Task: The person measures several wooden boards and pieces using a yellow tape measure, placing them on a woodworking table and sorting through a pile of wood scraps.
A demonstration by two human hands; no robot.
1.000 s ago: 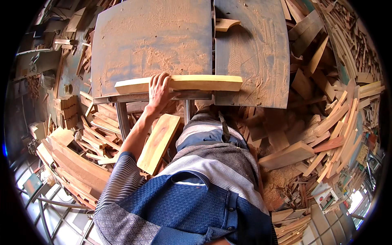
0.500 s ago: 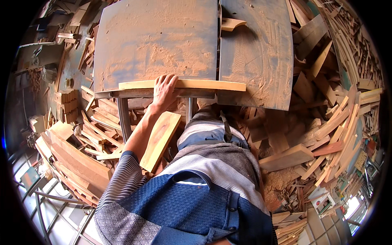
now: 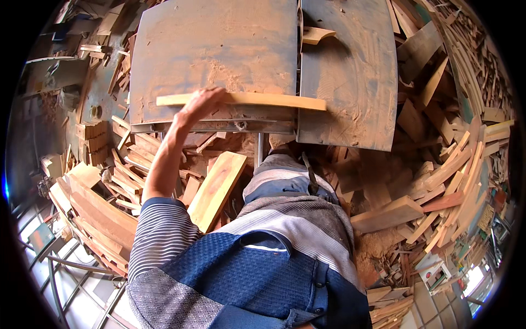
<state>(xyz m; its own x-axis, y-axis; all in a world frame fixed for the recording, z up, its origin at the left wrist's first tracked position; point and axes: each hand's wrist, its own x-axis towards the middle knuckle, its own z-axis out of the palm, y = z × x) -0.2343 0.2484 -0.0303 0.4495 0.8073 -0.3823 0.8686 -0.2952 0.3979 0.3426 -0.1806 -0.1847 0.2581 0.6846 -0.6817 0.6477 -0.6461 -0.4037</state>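
Note:
My left hand (image 3: 204, 102) is closed over a long, pale, slightly curved wooden strip (image 3: 274, 101), left of the strip's middle. The strip lies crosswise near the front edge of a sawdust-covered metal machine table (image 3: 213, 49), and its right end reaches past the slot onto the right-hand part of the table. A small wood offcut (image 3: 318, 35) sits by that slot, farther back. My fingertips are mostly hidden behind the strip. My right hand does not show.
A yellowish board (image 3: 219, 189) leans below the table's front edge, beside my legs. Stacked curved timbers (image 3: 104, 211) stand at the left. Wood scraps (image 3: 444, 170) and a thick plank (image 3: 386, 214) crowd the right side, with a sawdust heap (image 3: 375, 249) nearby.
My left hand and the wooden strip have moved away from me, off the table's front edge and farther onto its top. The hand has turned over the strip. The view has shifted slightly.

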